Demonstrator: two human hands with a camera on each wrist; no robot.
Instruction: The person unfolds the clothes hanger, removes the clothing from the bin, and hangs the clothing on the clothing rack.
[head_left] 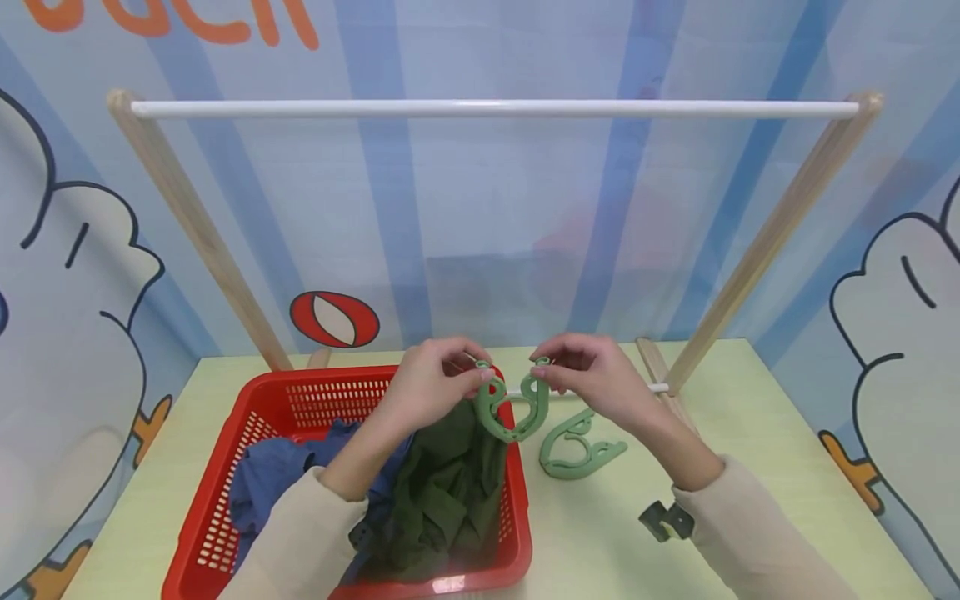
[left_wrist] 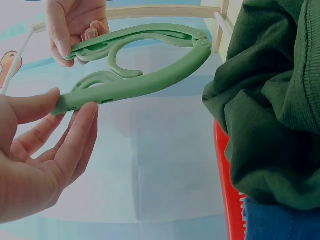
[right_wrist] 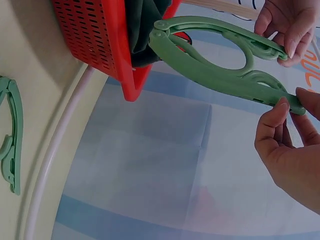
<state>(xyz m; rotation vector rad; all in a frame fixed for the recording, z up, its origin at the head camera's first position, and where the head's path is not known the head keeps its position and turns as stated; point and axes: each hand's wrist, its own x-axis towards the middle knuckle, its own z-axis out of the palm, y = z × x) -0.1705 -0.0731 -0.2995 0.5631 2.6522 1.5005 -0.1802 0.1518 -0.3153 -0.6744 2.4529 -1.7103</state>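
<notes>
A green folding clothes hanger [head_left: 511,434] is held up over the right rim of the basket, its two arms folded upward into a narrow U. My left hand [head_left: 429,385] pinches the end of one arm between thumb and fingers. The other arm's end is pinched by my right hand [head_left: 600,379]. In the left wrist view the hook of the hanger [left_wrist: 150,84] curls between the arms, and the hinge points toward the dark green garment [left_wrist: 270,100]. A second green folding hanger [head_left: 567,473] lies on the table below my right hand, also partly folded.
A red plastic basket [head_left: 521,533] at the left holds the dark green garment and a blue garment [head_left: 262,475]. Behind stands a rack with a white top rail [head_left: 495,109], wooden side posts [head_left: 772,242] and a low white bar. A patterned backdrop closes off the back.
</notes>
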